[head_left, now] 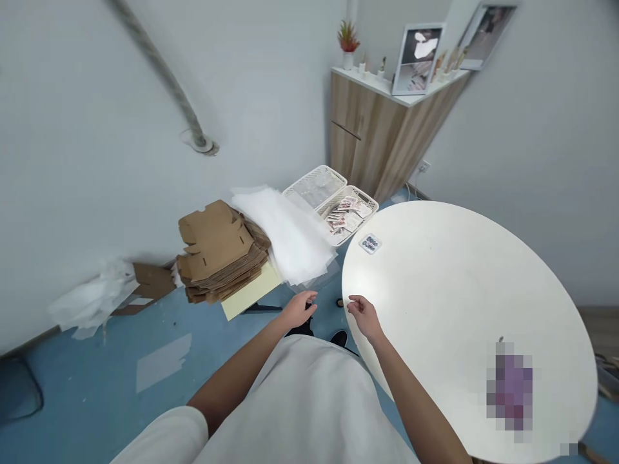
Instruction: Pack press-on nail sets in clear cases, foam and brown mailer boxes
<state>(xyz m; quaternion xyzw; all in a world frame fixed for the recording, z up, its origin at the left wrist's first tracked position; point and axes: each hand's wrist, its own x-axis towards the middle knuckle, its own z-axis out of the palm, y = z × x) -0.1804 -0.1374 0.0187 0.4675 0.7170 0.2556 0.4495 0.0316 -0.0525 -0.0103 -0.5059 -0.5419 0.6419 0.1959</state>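
My left hand [300, 309] hovers in front of my body, fingers loosely bent and apart, holding nothing. It is nearest to the stack of white translucent sheets [285, 232] and the pale yellow board [251, 291]. My right hand [365, 317] is over the left edge of the round white table [449, 277], its fingers half curled with nothing visible in them. On the table beyond it lies a small clear case [370, 243] with dark blue pieces inside.
Flattened brown cardboard boxes [217, 248] are piled left of the sheets. Two white baskets [363, 193] stand behind, one with printed cards. A wooden cabinet [367, 129] carries frames and small plants. A blurred purple thing [513, 386] lies on the table's right.
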